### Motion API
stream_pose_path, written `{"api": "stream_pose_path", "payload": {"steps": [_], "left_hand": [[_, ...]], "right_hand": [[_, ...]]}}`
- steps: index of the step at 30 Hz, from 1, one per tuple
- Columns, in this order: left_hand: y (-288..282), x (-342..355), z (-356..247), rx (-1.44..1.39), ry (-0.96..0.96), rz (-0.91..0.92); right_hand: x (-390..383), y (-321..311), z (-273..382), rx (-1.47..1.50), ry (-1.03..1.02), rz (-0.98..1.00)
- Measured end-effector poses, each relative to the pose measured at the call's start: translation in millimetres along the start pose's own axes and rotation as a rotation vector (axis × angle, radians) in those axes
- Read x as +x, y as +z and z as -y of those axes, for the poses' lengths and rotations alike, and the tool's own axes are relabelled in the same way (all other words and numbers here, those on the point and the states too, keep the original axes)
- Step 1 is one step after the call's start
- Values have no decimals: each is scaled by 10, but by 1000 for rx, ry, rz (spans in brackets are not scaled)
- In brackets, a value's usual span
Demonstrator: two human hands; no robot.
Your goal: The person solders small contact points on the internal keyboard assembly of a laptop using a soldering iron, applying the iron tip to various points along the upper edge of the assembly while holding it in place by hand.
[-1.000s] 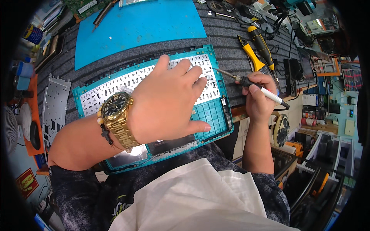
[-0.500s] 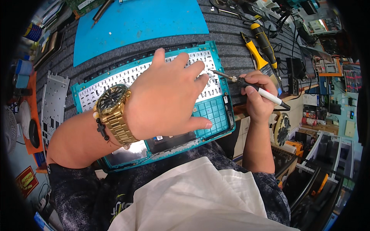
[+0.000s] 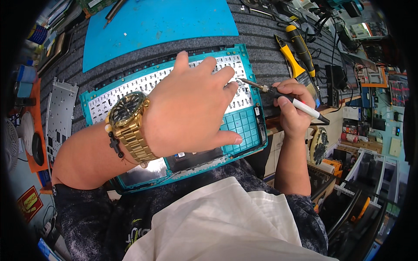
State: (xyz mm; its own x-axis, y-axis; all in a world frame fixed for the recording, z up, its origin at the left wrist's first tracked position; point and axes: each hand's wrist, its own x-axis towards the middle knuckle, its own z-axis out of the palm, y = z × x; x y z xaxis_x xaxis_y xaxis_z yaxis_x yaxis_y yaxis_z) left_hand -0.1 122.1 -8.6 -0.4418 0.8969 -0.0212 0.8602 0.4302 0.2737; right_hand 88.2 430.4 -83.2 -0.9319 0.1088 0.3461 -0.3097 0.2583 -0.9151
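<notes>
A teal laptop palmrest case [image 3: 241, 134] rests tilted between my lap and the bench edge, its inner side up. Across its upper part lies the silver keyboard backing plate [image 3: 230, 65], dotted with small dark slots. My left hand [image 3: 191, 108] spreads its fingers over the case and plate, hiding much of their middle; a gold watch [image 3: 129, 114] is on that wrist. In my right hand [image 3: 292, 108] is a soldering iron [image 3: 305, 107] with a white and black handle. Its metal tip touches or nearly touches the plate's right part, close to my left fingertips.
Beyond the case lies a blue mat [image 3: 161, 30] on the ribbed grey bench cover [image 3: 257, 52]. To the right are a yellow-handled brush [image 3: 291, 58] and a yellow-black screwdriver [image 3: 300, 48]. A perforated metal plate [image 3: 61, 115] stands at the left; cables run at far right.
The case, both hands and the bench items sit very slightly shifted in view. The soldering iron's tip stays at nearly the same part of the plate.
</notes>
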Motion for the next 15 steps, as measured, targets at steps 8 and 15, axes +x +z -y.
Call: {"api": "stream_pose_path", "payload": {"steps": [8, 15], "left_hand": [[13, 4, 1, 9, 8, -21], [8, 13, -3, 10, 6, -18]], "right_hand": [[-2, 6, 14, 70, 43, -37], [4, -5, 3, 38, 8, -7]]}}
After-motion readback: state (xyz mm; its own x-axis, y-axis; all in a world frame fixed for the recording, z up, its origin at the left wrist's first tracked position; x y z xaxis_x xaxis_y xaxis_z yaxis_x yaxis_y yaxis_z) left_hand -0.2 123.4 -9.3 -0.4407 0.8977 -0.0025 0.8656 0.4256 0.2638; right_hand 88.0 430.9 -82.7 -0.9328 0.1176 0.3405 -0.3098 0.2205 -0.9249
